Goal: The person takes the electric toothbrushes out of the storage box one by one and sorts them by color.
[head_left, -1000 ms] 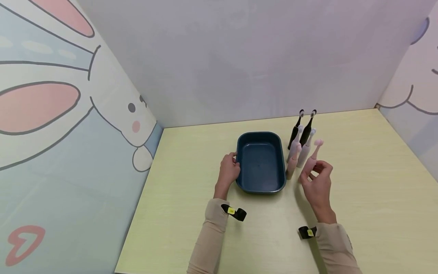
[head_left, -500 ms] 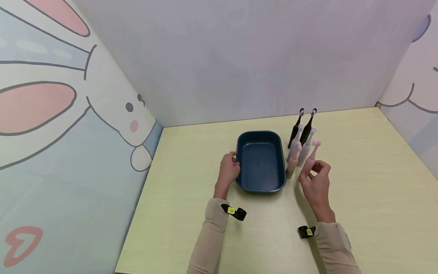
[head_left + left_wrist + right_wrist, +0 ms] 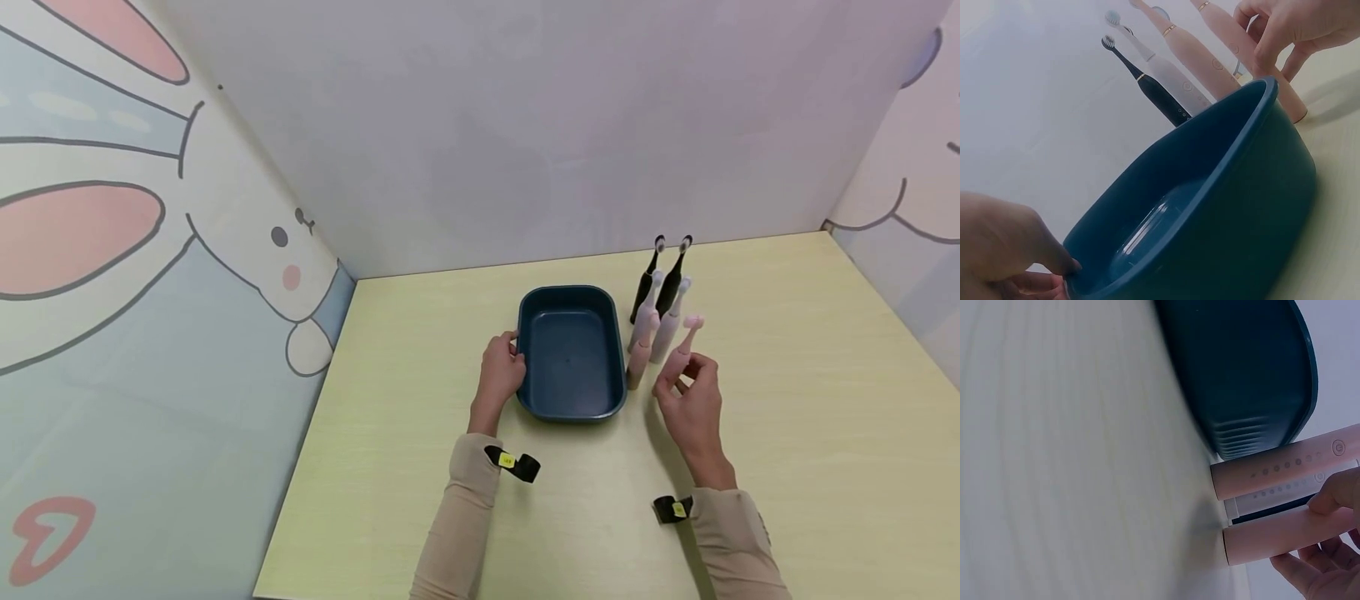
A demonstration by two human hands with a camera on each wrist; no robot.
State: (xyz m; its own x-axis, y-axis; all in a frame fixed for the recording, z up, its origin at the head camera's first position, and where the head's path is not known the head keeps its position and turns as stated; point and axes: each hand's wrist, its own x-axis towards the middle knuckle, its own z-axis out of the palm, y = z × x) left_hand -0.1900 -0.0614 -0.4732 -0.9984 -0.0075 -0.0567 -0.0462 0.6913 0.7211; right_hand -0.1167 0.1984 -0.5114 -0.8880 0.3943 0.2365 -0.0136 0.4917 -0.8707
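Observation:
My left hand [image 3: 501, 368] grips the left rim of a dark blue plastic bin [image 3: 572, 412], its thumb over the rim in the left wrist view. My right hand [image 3: 690, 408] pinches the handle of a pink electric toothbrush [image 3: 677, 360] between thumb and fingers. This brush stands nearly upright at the bin's right; whether its base touches the table I cannot tell. Close by stand a second pink toothbrush [image 3: 640, 358], two white ones [image 3: 645, 321] and two black ones [image 3: 670, 292], in two columns. In the right wrist view, the held handle [image 3: 1285, 536] lies alongside the others.
A pale wood-look table [image 3: 405, 433] carries everything. Behind it rises a plain grey-white wall [image 3: 525, 150]; a side wall [image 3: 150, 350] with rabbit drawings borders the left. The second pink toothbrush stands right against the bin's right side.
The held pink toothbrush has turned, and its head sits slightly lower and further left. My right hand has shifted slightly left with it. My left hand and the bin stay put.

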